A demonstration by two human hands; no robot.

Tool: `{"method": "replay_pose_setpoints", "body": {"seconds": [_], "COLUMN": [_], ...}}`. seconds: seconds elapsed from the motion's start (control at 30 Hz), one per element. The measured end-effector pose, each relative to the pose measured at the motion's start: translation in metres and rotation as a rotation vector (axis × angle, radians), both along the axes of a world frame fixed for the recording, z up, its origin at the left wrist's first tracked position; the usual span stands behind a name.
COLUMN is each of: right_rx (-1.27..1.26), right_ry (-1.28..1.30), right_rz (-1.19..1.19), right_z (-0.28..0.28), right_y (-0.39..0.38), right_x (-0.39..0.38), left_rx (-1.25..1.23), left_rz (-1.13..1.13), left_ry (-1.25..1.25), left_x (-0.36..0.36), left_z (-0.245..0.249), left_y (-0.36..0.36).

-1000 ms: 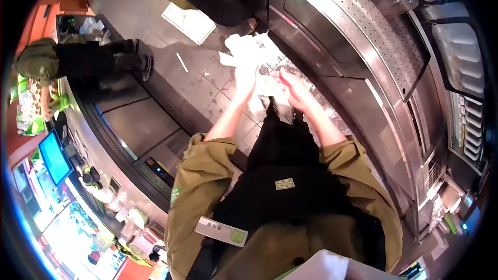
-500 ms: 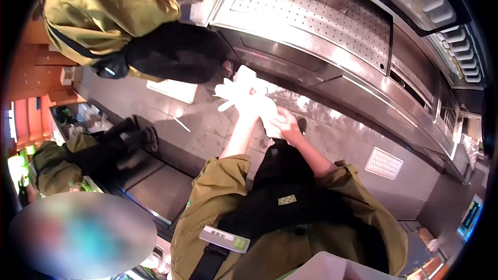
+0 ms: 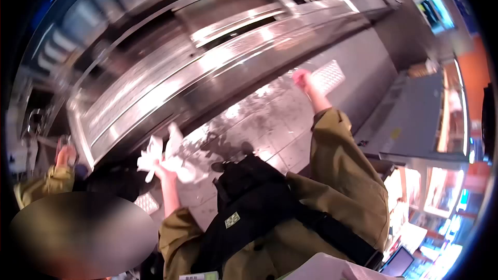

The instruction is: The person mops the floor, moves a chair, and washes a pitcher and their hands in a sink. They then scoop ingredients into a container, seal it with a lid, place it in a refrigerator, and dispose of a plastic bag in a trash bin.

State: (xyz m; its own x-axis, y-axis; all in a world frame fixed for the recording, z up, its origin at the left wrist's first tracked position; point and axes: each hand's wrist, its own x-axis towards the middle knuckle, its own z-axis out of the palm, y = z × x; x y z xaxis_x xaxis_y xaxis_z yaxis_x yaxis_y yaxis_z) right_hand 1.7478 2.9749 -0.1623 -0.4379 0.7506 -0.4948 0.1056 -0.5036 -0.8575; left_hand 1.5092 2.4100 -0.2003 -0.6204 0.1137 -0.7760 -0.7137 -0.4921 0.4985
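Observation:
My left hand (image 3: 165, 171) is closed on a white cloth-like bundle (image 3: 174, 153). The bundle is overexposed, with finger-like lobes sticking out, and its exact kind does not show. It hangs over the floor beside the front of the steel counter (image 3: 207, 75). Away to the right, my right hand (image 3: 302, 78) is stretched forward above the floor, apart from the bundle. In view it overlaps a pale patterned rectangle (image 3: 329, 77) on the floor. Motion smears its fingers, and I cannot make out anything in them.
A steel counter with a perforated top runs along the front. At the left, a co-worker's hand (image 3: 65, 154) and olive sleeve (image 3: 49, 184) are close to the counter's end. A grey surface (image 3: 410, 119) stands at the right. The grey tiled floor (image 3: 254, 129) has wet, shiny patches.
The view has swung to the right. My hands, earlier together at the white bundle, are now far apart: the left keeps it, while the right has let go and reached out forward and right.

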Motion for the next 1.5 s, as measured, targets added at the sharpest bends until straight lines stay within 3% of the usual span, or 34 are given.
{"method": "replay_pose_setpoints", "body": {"seconds": [0.03, 0.07, 0.1, 0.13, 0.17, 0.2, 0.3, 0.33, 0.37, 0.4, 0.47, 0.5, 0.53, 0.57, 0.63, 0.7, 0.73, 0.77, 0.9, 0.93, 1.1, 1.17, 1.23, 1.27, 1.3, 1.4, 1.43, 1.5], "right_rx": [0.162, 0.287, 0.263, 0.117, 0.373, 0.456, 0.383, 0.538, 0.535, 0.437, 0.333, 0.307, 0.175, 0.215, 0.100, 0.145, 0.095, 0.052, 0.081, -0.055, -0.047, -0.114, -0.200, -0.257, -0.012, -0.046, -0.061, 0.078], "right_ry": [-0.066, -0.150, -0.022, 0.057, -0.126, -0.177, -0.304, -0.281, -0.273, -0.233, -0.258, -0.277, -0.268, -0.357, -0.387, -0.532, -0.507, -0.491, -0.663, -0.563, -0.407, -0.185, 0.022, 0.103, 0.209, 0.399, 0.431, 0.419], "right_rz": [0.060, -0.192, -0.257, -0.582, -0.476, -0.514, -0.306, -0.458, -0.458, -0.390, -0.236, -0.203, -0.003, 0.125, 0.217, 0.599, 0.642, 0.676, 1.276, 1.475, 2.162, 2.419, 2.644, 2.779, 2.686, 2.696, 2.660, 2.600], "right_z": [0.023, 0.076, 0.095, 0.128, 0.166, 0.201, 0.277, 0.281, 0.282, 0.271, 0.235, 0.220, 0.198, 0.186, 0.157, 0.119, 0.108, 0.105, 0.113, 0.077, 0.107, 0.116, 0.182, 0.167, 0.200, 0.217, 0.217, 0.209], "right_y": [0.063, 0.081, 0.129, 0.159, 0.170, 0.178, 0.222, 0.208, 0.211, 0.230, 0.256, 0.240, 0.244, 0.224, 0.178, 0.143, 0.110, 0.063, -0.133, -0.153, -0.432, -0.547, -0.638, -0.693, -0.722, -0.816, -0.832, -0.847], "right_x": [0.046, 0.067, 0.104, 0.123, 0.147, 0.165, 0.215, 0.204, 0.199, 0.203, 0.187, 0.162, 0.147, 0.118, 0.055, -0.002, -0.034, -0.064, -0.179, -0.206, -0.313, -0.334, -0.334, -0.344, -0.335, -0.325, -0.319, -0.304], "left_rx": [-0.117, -0.033, 0.080, 0.068, 0.052, 0.045, -0.029, -0.103, -0.128, -0.081, -0.018, -0.005, -0.010, -0.035, -0.090, -0.128, -0.126, -0.114, -0.189, -0.204, -0.185, -0.231, -0.205, -0.257, -0.315, -0.431, -0.399, -0.133], "left_rz": [-0.031, -0.084, -0.109, -0.076, -0.030, -0.036, -0.003, 0.034, 0.095, 0.176, 0.220, 0.242, 0.295, 0.302, 0.391, 0.490, 0.500, 0.503, 0.575, 0.606, 0.710, 0.718, 0.757, 0.783, 0.817, 0.926, 0.910, 0.770], "left_ry": [-0.045, -0.059, -0.083, -0.151, -0.211, -0.190, -0.103, -0.107, -0.060, -0.042, 0.019, 0.064, 0.015, 0.027, 0.161, 0.158, 0.183, 0.201, 0.122, 0.128, 0.105, 0.222, 0.372, 0.422, 0.452, 0.408, 0.416, 0.479], "left_x": [0.014, 0.025, 0.030, 0.034, 0.037, 0.041, 0.044, 0.040, 0.038, 0.035, 0.018, 0.018, 0.017, 0.019, 0.009, 0.016, 0.018, 0.023, 0.050, 0.054, 0.089, 0.101, 0.107, 0.108, 0.112, 0.114, 0.114, 0.117], "left_z": [0.015, 0.013, -0.003, -0.013, -0.011, -0.011, -0.004, -0.011, 0.008, 0.015, -0.018, -0.006, 0.011, 0.022, -0.022, 0.013, 0.019, 0.026, 0.065, 0.061, 0.086, 0.119, 0.127, 0.146, 0.160, 0.204, 0.215, 0.187], "left_y": [0.012, 0.014, 0.008, 0.009, 0.013, 0.017, 0.026, 0.017, 0.024, 0.021, -0.021, -0.028, -0.032, -0.042, -0.106, -0.131, -0.155, -0.174, -0.251, -0.283, -0.421, -0.461, -0.521, -0.534, -0.550, -0.559, -0.546, -0.554]}}
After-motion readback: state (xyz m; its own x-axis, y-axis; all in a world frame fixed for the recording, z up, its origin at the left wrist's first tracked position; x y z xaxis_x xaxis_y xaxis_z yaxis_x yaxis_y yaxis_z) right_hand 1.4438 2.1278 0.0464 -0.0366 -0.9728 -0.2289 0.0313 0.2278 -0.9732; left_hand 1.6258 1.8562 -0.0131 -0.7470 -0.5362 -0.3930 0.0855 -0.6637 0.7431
